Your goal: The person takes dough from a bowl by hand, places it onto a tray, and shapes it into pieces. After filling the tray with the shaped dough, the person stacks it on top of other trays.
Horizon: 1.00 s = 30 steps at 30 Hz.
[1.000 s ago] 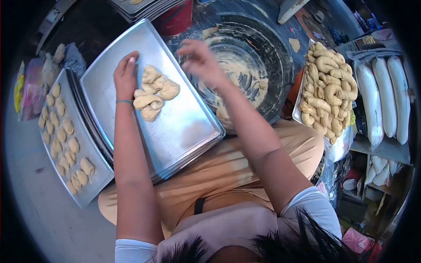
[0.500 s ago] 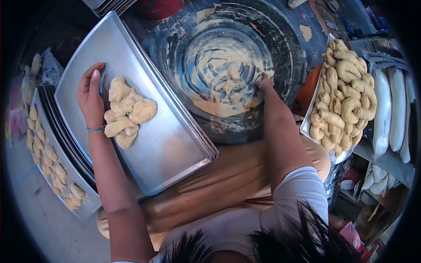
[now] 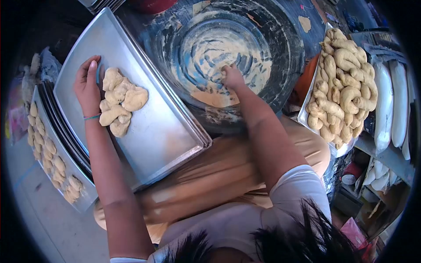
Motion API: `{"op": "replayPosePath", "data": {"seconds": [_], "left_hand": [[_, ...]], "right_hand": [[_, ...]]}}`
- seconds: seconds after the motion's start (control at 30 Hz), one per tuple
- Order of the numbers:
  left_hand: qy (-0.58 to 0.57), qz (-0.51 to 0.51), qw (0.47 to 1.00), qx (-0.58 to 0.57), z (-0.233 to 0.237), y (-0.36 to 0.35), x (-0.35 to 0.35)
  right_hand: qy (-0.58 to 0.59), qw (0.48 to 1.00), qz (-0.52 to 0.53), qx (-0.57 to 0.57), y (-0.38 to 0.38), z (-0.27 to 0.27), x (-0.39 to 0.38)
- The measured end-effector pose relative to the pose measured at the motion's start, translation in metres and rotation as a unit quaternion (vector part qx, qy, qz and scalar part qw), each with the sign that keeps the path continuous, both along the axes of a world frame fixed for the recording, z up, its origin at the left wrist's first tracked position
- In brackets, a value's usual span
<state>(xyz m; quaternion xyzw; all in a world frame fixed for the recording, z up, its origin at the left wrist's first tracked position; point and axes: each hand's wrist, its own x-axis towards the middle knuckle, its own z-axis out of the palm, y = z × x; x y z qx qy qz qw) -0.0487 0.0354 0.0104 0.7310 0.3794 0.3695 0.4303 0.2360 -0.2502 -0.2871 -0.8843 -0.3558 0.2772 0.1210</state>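
My left hand (image 3: pixel 87 85) rests on the left part of a metal baking tray (image 3: pixel 151 144), fingers stretched out and holding nothing. Just right of it, several pale dough pieces (image 3: pixel 119 101) lie clumped on the tray. Over the middle of a wide dark basin (image 3: pixel 285 65), my right hand (image 3: pixel 232 78) has its fingers curled in. Whatever it may hold is hidden by the fingers. Pale flour (image 3: pixel 210 46) coats the basin floor around that hand in ring-shaped streaks.
To the right stands a tray heaped with twisted dough (image 3: pixel 346 92). Long white filled bags (image 3: pixel 383 109) are beyond it. At far left, shaped dough pieces (image 3: pixel 48 149) sit on another tray (image 3: pixel 90 199). A red container (image 3: pixel 153 4) is at the top edge.
My right hand has moved left from the basin's right side to its middle. The small dough lumps seen there before no longer show. My left hand stays on the tray.
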Motion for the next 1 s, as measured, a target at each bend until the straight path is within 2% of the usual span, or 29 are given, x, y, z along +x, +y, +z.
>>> {"op": "replayPosePath", "data": {"seconds": [0.07,0.13,0.27,0.3,0.4,0.43,0.53,0.63,0.7,0.77,0.8,0.87,0.9,1.0], "left_hand": [[0.004,0.003,1.000,0.006,-0.001,0.000,0.000],[-0.013,0.001,1.000,-0.013,-0.004,0.001,-0.002],[-0.008,-0.004,1.000,-0.004,-0.008,0.002,-0.002],[-0.001,-0.001,1.000,0.002,-0.008,0.003,-0.003],[-0.007,-0.005,0.999,0.032,-0.010,0.006,-0.003],[0.000,0.001,1.000,0.031,-0.009,0.003,-0.003],[-0.017,-0.004,1.000,0.009,-0.010,0.002,-0.002],[0.028,-0.002,0.998,0.050,-0.003,-0.001,-0.002],[0.024,-0.005,0.998,0.049,-0.006,0.002,-0.003],[0.025,-0.003,0.998,0.051,-0.006,0.001,-0.002],[0.029,0.000,0.998,0.052,-0.004,0.000,-0.001],[0.038,0.005,0.998,0.056,-0.003,-0.002,-0.001],[0.042,0.006,0.997,0.058,-0.003,-0.001,-0.001],[0.028,0.007,0.999,0.045,-0.008,0.001,-0.002]], "right_hand": [[0.070,0.996,-0.049,0.028,-0.011,0.003,0.024],[0.051,0.998,-0.030,0.011,-0.027,-0.028,0.062],[0.062,0.991,0.010,-0.119,-0.068,-0.051,0.058],[0.064,0.989,-0.052,-0.127,-0.067,-0.013,0.034],[0.011,0.989,-0.102,-0.104,-0.065,0.013,-0.016],[-0.009,0.990,-0.092,-0.109,-0.065,0.001,-0.023],[0.041,0.993,0.005,-0.109,-0.070,-0.010,-0.013],[0.032,0.997,0.012,-0.063,-0.079,-0.015,0.005],[0.154,0.978,-0.140,-0.004,-0.076,-0.014,0.020],[0.072,0.994,-0.072,-0.027,-0.066,0.028,0.015],[0.063,0.998,-0.020,-0.024,-0.065,0.028,0.008],[0.046,0.995,0.088,-0.015,-0.062,0.021,0.000],[0.028,0.990,0.137,0.011,-0.064,-0.013,-0.007],[-0.048,0.994,0.096,-0.036,-0.066,-0.023,-0.044]]}}
